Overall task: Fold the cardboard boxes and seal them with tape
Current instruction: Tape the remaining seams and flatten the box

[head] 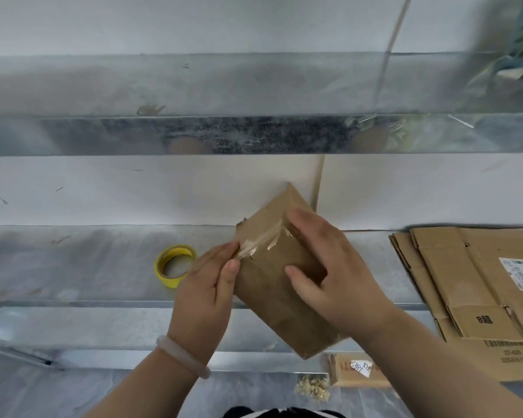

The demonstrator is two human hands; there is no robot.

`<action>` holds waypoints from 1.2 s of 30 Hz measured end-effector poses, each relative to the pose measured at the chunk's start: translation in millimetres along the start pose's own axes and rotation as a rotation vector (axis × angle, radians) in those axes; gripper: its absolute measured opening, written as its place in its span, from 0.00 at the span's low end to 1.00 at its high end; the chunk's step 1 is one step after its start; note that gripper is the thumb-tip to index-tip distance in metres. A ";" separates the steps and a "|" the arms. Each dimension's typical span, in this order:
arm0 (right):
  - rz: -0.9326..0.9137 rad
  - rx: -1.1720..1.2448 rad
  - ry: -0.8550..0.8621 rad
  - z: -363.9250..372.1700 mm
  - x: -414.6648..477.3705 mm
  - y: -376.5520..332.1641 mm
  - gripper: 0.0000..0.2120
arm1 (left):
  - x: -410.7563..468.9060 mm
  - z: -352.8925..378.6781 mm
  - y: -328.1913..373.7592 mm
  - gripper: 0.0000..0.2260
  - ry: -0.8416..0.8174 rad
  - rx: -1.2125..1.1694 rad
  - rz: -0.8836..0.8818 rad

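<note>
Above the front edge of the metal bench [73, 260], a small cardboard box [269, 300] is held tilted in the air, one corner pointing away toward the wall [103, 191]. It is gripped by the right hand [338, 276], whose fingers are wrapped over the far side while the thumb is laid on the upper face. A clear tape strip [263, 241] is stretched across that face, and its loose end is pinched between thumb and forefinger of the left hand [203, 285], just off the box's left edge.

The box is judged to be light and probably empty, since it is carried by one hand. Its corrugated walls are likely stiff along the creases but easily dented mid-panel, so hold is best taken at edges and corners. The tape is thin, glossy and limp; wrinkling or sticking to itself is to be expected if tension is lost, so the end is best held taut and smoothed down over the side.

Room is judged ample to the left, where only the yellow tape roll [171, 282] stands on the bench, near the left hand but apart from it. To the right, a stack of flat cartons [465, 282] lies well apart from the box. The bench's front lip below is the edge to be minded when the box is turned.
</note>
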State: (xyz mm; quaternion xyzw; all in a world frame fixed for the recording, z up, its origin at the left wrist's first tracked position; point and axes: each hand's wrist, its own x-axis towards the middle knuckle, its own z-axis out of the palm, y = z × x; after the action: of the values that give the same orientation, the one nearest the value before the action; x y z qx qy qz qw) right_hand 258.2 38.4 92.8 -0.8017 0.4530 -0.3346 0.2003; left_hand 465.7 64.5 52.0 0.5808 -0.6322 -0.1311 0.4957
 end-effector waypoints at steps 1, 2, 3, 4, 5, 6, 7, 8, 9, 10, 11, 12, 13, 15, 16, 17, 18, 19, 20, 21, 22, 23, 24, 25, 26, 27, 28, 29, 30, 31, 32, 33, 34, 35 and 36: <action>0.021 -0.072 0.026 3.2 -0.2 2.1 0.29 | 1.8 -0.7 -1.2 0.16 0.004 -0.005 -0.026; 0.054 -0.142 0.066 6.3 -0.2 3.3 0.27 | 3.6 -1.0 -1.8 0.16 0.007 -0.006 -0.046; 0.080 -0.224 0.104 8.8 -0.5 3.8 0.26 | 5.0 -1.4 -1.7 0.16 0.012 -0.005 -0.060; 0.083 -0.300 0.125 9.3 -0.8 3.7 0.25 | 5.8 -2.0 -1.6 0.17 0.016 -0.006 -0.072; 0.057 -0.346 0.133 7.6 -2.0 3.7 0.23 | 6.0 -2.7 -1.1 0.18 0.023 -0.008 -0.082; 0.010 -0.360 0.141 3.9 -4.0 3.1 0.22 | 5.9 -3.8 -0.1 0.18 0.031 -0.012 -0.100; -0.057 -0.353 0.161 -0.6 -7.3 2.5 0.22 | 5.6 -5.4 1.3 0.17 0.039 -0.015 -0.126; -0.128 -0.347 0.206 -5.0 -11.8 2.5 0.22 | 5.7 -7.5 2.3 0.16 0.046 -0.017 -0.163; -0.182 -0.355 0.270 -8.1 -16.6 3.9 0.22 | 6.0 -9.9 2.6 0.15 0.053 -0.018 -0.212; -0.199 -0.370 0.333 -9.9 -21.5 6.4 0.22 | 6.6 -12.3 2.6 0.15 0.055 -0.026 -0.272; -0.160 -0.364 0.381 -10.1 -25.2 9.9 0.23 | 7.4 -14.8 1.4 0.16 0.053 -0.042 -0.338; -0.071 -0.318 0.404 -8.6 -27.6 12.5 0.23 | 8.2 -17.0 0.6 0.17 0.046 -0.076 -0.398; 0.051 -0.223 0.399 -6.3 -28.4 13.7 0.23 | 8.8 -18.6 -0.7 0.17 0.038 -0.112 -0.435; 0.315 0.063 0.342 -3.1 -21.8 11.4 0.17 | 10.2 -19.4 0.2 0.16 0.035 -0.142 -0.421; 0.417 0.186 0.316 -2.5 -15.0 10.4 0.14 | 11.1 -19.8 2.1 0.15 0.029 -0.138 -0.398; 0.476 0.260 0.304 -3.1 -6.6 9.5 0.13 | 12.8 -20.4 3.7 0.14 0.011 -0.132 -0.383; 0.500 0.287 0.296 -4.3 2.2 10.2 0.12 | 15.3 -22.1 4.3 0.15 -0.024 -0.128 -0.385; 0.510 0.292 0.281 -5.6 12.0 11.8 0.13 | 18.7 -24.1 2.5 0.17 -0.067 -0.109 -0.384; 0.521 0.293 0.253 -7.6 21.6 13.0 0.14 | 23.2 -26.1 -1.4 0.19 -0.112 -0.063 -0.363; 0.537 0.309 0.209 -9.7 29.9 14.5 0.16 | 28.7 -28.0 -6.5 0.20 -0.153 0.011 -0.320; 0.560 0.358 0.145 -11.1 37.1 17.0 0.18 | 34.7 -29.9 -10.0 0.19 -0.187 0.086 -0.273; 0.590 0.446 0.072 -12.3 43.2 19.0 0.20 | 41.6 -30.8 -11.8 0.19 -0.215 0.143 -0.238; 0.623 0.552 0.001 -13.5 48.2 20.0 0.24 | 48.0 -31.6 -11.9 0.19 -0.240 0.170 -0.219; 0.638 0.617 -0.059 -14.3 52.5 21.9 0.28 | 53.5 -31.5 -12.0 0.19 -0.264 0.186 -0.208; 0.637 0.620 -0.102 -14.8 56.4 23.9 0.31 | 57.7 -31.1 -11.7 0.18 -0.286 0.202 -0.198; 0.637 0.594 -0.126 -14.8 59.5 26.2 0.33 | 60.9 -30.7 -11.6 0.18 -0.308 0.218 -0.194; 0.643 0.565 -0.137 -15.2 62.1 27.6 0.34 | 63.8 -29.7 -12.6 0.17 -0.321 0.225 -0.194; 0.651 0.536 -0.142 -15.8 64.9 28.2 0.34 | 66.3 -28.7 -14.3 0.17 -0.324 0.225 -0.204; 0.651 0.505 -0.144 -16.3 67.1 28.7 0.33 | 68.6 -27.6 -17.5 0.18 -0.320 0.224 -0.215; 0.638 0.453 -0.149 -16.5 68.7 28.8 0.33 | 70.5 -25.8 -21.3 0.20 -0.325 0.224 -0.210; 0.613 0.359 -0.157 -16.2 69.4 28.1 0.33 | 71.4 -23.2 -24.4 0.23 -0.351 0.227 -0.186; 0.578 0.229 -0.152 -14.7 68.7 28.2 0.33 | 71.7 -20.2 -26.4 0.25 -0.393 0.236 -0.148; 0.538 0.102 -0.126 -11.6 66.9 28.5 0.33 | 71.5 -18.1 -26.8 0.26 -0.438 0.238 -0.112; 0.500 -0.003 -0.098 -7.6 64.9 28.9 0.32 | 71.8 -16.9 -27.4 0.27 -0.466 0.238 -0.092; 0.468 -0.078 -0.085 -3.2 62.7 29.2 0.30 | 72.6 -16.2 -28.4 0.26 -0.468 0.243 -0.075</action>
State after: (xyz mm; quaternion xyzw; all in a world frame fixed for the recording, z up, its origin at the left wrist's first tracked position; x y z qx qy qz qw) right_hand 261.5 -30.5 99.0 -0.6952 0.6304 -0.2272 0.2599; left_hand 507.6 0.1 73.1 0.6129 -0.7189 -0.2032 0.2575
